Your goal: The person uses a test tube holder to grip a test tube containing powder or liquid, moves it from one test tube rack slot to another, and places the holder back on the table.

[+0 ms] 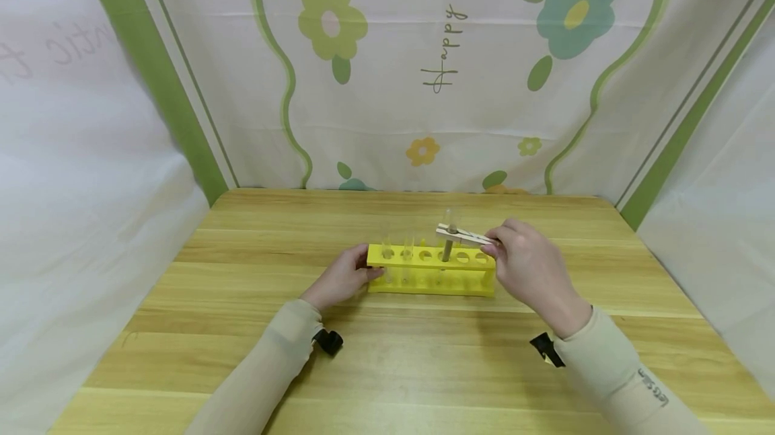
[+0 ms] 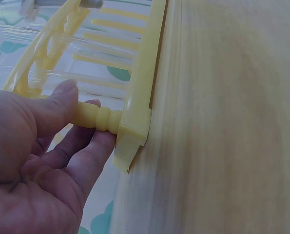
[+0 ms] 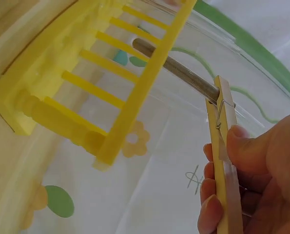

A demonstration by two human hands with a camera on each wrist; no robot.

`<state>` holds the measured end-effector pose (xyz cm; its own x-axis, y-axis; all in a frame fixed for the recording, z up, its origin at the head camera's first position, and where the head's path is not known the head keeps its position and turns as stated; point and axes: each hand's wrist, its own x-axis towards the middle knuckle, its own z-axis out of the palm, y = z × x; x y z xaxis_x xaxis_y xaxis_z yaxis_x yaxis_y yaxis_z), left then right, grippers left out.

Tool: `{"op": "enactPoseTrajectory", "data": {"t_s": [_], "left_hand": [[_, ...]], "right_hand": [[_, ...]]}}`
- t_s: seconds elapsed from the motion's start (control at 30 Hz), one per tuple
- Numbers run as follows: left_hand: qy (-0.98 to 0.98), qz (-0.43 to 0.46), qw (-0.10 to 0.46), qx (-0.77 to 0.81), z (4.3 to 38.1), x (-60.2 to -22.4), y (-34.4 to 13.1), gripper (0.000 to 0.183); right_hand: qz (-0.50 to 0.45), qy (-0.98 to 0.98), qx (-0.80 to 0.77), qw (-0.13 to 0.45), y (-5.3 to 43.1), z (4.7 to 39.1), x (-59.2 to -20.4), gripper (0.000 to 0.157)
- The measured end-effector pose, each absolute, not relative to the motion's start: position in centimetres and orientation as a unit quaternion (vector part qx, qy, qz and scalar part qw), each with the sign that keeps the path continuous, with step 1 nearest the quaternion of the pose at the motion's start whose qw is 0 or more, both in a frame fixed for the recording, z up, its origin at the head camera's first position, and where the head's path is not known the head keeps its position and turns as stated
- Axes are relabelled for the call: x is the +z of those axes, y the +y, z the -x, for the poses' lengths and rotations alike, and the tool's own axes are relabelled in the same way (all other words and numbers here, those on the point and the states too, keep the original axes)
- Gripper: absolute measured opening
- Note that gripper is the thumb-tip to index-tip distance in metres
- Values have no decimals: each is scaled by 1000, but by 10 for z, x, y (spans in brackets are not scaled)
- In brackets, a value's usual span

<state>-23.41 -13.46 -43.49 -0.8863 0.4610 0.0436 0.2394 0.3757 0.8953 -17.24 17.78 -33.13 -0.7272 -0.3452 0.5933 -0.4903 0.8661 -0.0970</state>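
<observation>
A yellow test tube rack [image 1: 431, 265] stands on the table. My left hand [image 1: 346, 276] pinches its left end post [image 2: 88, 116] between thumb and fingers. On the right, my right hand [image 1: 528, 263] grips a wooden test tube clamp [image 3: 222, 146] by its handle. The clamp's jaws hold a glass test tube with dark brown contents [image 3: 188, 75] near its upper part. That tube slants through a hole in the rack's top plate, and its rounded bottom is above the base in the right wrist view. Two clear test tubes [image 1: 408, 253] stand in the leftmost holes.
The wooden table [image 1: 393, 361] extends around the rack on all sides. A white flower-printed cloth [image 1: 387, 99] hangs behind the table's far edge, with white cloth walls to the left and right. Black straps [image 1: 329, 341] are on both sleeved wrists.
</observation>
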Motion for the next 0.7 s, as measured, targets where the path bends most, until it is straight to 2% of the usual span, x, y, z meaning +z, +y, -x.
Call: {"op": "enactPoseTrajectory", "data": {"t_s": [0.7], "left_hand": [[829, -206, 107, 508, 233, -433, -134, 28]], "right_hand": [[-239, -908, 103, 329, 181, 175, -290, 13]]}}
